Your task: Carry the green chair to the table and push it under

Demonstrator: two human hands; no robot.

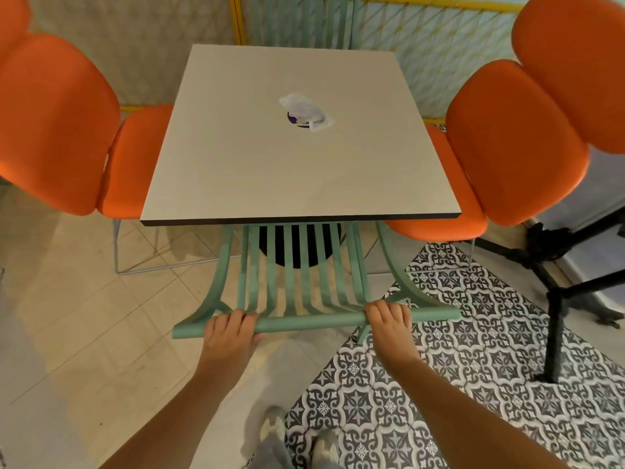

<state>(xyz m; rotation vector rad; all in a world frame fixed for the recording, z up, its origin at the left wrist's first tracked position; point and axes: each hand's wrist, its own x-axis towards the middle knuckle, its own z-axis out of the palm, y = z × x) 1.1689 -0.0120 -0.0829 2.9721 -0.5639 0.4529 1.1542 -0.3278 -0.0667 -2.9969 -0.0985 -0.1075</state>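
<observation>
The green chair (304, 321) stands at the near side of the square beige table (236, 184). Its slatted back and top rail show; the seat is hidden beneath the tabletop. My left hand (230, 330) grips the top rail left of centre. My right hand (389, 316) grips the same rail toward its right end. Both arms reach forward from the bottom of the view.
An orange padded chair (57, 130) sits at the table's left side and another orange chair (514, 143) at its right. A tissue holder (306, 113) rests on the tabletop. A second green chair (304, 22) stands at the far side. A black table base (554, 299) is on the patterned tiles at right.
</observation>
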